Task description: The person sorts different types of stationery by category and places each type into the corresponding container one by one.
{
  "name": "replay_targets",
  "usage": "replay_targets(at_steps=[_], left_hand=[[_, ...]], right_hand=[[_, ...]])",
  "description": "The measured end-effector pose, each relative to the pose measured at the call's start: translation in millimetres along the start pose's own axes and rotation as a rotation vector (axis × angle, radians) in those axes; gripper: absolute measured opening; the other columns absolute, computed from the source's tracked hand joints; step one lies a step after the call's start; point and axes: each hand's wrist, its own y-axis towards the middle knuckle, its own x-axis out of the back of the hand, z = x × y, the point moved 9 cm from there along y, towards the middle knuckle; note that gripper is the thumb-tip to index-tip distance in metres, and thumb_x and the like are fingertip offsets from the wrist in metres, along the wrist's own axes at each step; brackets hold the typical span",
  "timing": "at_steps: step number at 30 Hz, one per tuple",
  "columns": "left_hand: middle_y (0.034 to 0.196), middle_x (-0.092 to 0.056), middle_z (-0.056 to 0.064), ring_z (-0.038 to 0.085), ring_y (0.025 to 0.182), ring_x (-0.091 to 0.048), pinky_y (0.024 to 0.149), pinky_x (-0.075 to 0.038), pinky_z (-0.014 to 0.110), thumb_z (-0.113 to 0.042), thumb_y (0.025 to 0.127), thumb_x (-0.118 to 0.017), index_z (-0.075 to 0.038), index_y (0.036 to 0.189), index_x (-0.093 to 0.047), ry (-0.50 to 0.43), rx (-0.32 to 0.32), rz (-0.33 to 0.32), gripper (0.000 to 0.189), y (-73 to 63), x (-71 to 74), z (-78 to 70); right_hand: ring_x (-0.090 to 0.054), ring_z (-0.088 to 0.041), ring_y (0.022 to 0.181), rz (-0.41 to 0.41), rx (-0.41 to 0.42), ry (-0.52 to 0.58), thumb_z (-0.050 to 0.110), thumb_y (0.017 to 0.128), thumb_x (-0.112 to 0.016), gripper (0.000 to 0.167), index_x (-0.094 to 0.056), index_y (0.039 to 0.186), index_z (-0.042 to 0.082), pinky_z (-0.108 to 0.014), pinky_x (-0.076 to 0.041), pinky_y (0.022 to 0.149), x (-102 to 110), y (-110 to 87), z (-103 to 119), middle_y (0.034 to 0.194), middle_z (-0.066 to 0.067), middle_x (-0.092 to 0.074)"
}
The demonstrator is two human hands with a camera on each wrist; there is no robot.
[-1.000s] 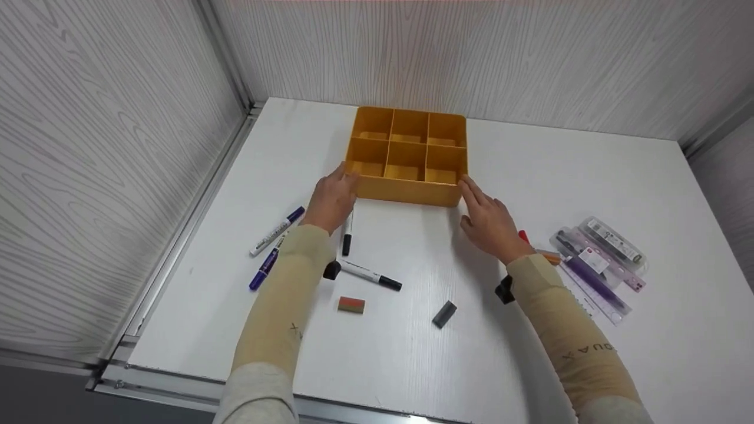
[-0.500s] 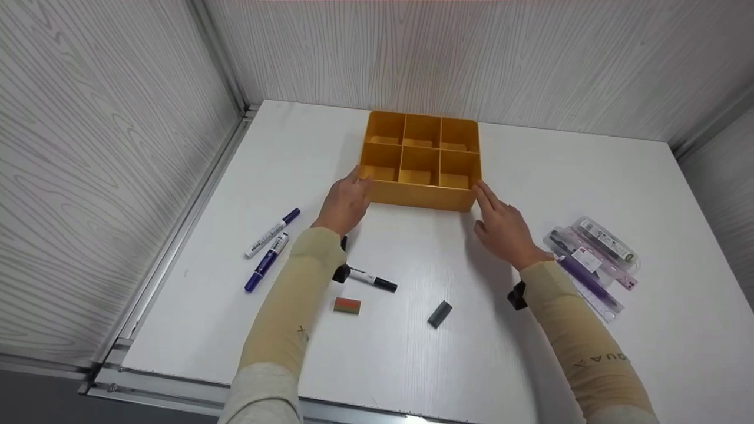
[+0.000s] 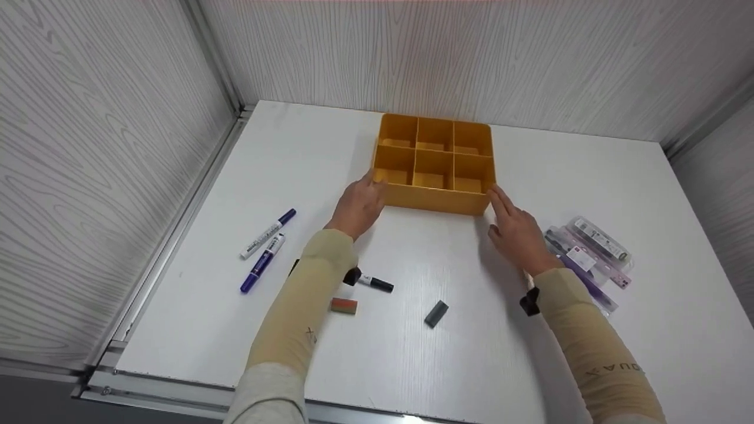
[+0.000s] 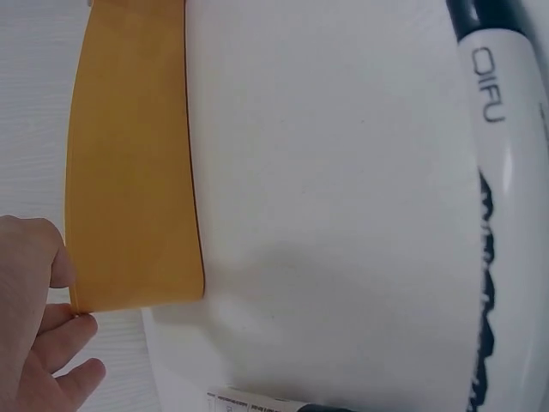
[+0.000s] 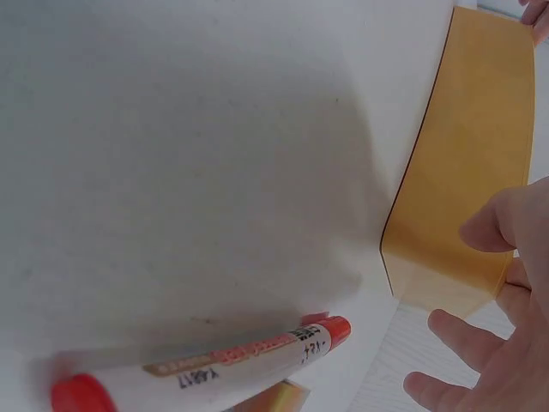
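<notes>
An orange-yellow organizer box (image 3: 436,200) with several compartments sits on the white table near the back wall. My left hand (image 3: 358,206) grips its front left corner, thumb at the rim and fingers along the side. At the front right corner, my right hand (image 3: 518,235) touches the side with extended fingers. Its thumb (image 5: 489,230) stands apart from the other fingers, overlapping the front wall in the right wrist view. A black-capped marker (image 3: 376,283) lies partly hidden beneath the left forearm. Close below the right wrist is a red-capped marker (image 5: 214,369).
Two purple-ended markers, one white (image 3: 268,234) and one purple (image 3: 263,263), lie left. An orange-and-tan block (image 3: 344,305) and a dark grey block (image 3: 436,314) are in front. Clear packages and rulers (image 3: 589,256) lie right, partly behind the right forearm. Wood-grain panels enclose the table.
The box has slid to the right along the back of the table, both hands moving with it at its front corners. The camera view has shifted slightly too.
</notes>
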Motion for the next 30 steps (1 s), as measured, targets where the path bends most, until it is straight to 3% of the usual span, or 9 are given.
replay_targets(at_steps=[7, 13, 25, 27, 30], left_hand=[[0.151, -0.043, 0.021, 0.033, 0.123, -0.061, 0.104, -0.049, 0.035, -0.016, 0.101, -0.056, -0.006, 0.140, -0.054, -0.020, -0.031, -0.014, 0.041, 3.5, -2.8, -15.1], [0.144, -0.050, 0.019, 0.030, 0.124, -0.061, 0.101, -0.050, 0.032, -0.016, 0.101, -0.057, -0.006, 0.133, -0.060, -0.053, -0.039, -0.041, 0.034, 5.0, -1.9, -25.9], [0.138, -0.054, 0.021, 0.031, 0.118, -0.063, 0.099, -0.053, 0.035, -0.009, 0.102, -0.053, -0.004, 0.122, -0.064, -0.047, -0.064, -0.032, 0.024, 2.0, -0.9, -40.5], [0.138, -0.053, 0.021, 0.030, 0.119, -0.062, 0.100, -0.052, 0.036, -0.007, 0.102, -0.051, -0.001, 0.125, -0.061, -0.067, -0.046, 0.000, 0.026, 2.7, -1.7, -39.8], [0.141, -0.052, 0.015, 0.024, 0.123, -0.058, 0.106, -0.048, 0.036, -0.016, 0.105, -0.041, -0.003, 0.137, -0.048, -0.299, 0.111, 0.101, 0.035, 3.0, -9.3, -27.7]], right_hand=[[-0.061, -0.048, 0.099, 0.011, -0.012, 0.025, 0.005, 0.094, -0.057, 0.072, -0.020, 0.156, 0.004, -0.060, -0.045, 0.098, 6.0, -11.4, -11.2, 0.163, -0.014, -0.023], [-0.051, -0.048, 0.124, 0.060, -0.054, 0.091, 0.005, 0.096, -0.054, 0.076, -0.013, 0.159, 0.010, -0.059, -0.037, 0.109, 7.0, -20.3, -22.1, 0.166, -0.010, -0.015], [-0.040, -0.041, 0.140, 0.124, -0.087, 0.172, -0.009, 0.094, -0.042, 0.081, -0.008, 0.160, 0.021, -0.057, -0.029, 0.115, 7.0, -35.6, -38.4, 0.168, -0.002, -0.008], [-0.040, -0.040, 0.140, 0.129, -0.094, 0.173, -0.010, 0.094, -0.041, 0.080, -0.009, 0.160, 0.022, -0.056, -0.028, 0.116, 7.1, -37.7, -38.6, 0.168, -0.001, -0.007], [-0.045, -0.039, 0.135, 0.136, -0.090, 0.172, -0.009, 0.094, -0.040, 0.080, -0.008, 0.160, 0.022, -0.057, -0.030, 0.115, 6.7, -40.0, -36.5, 0.168, -0.001, -0.007]])
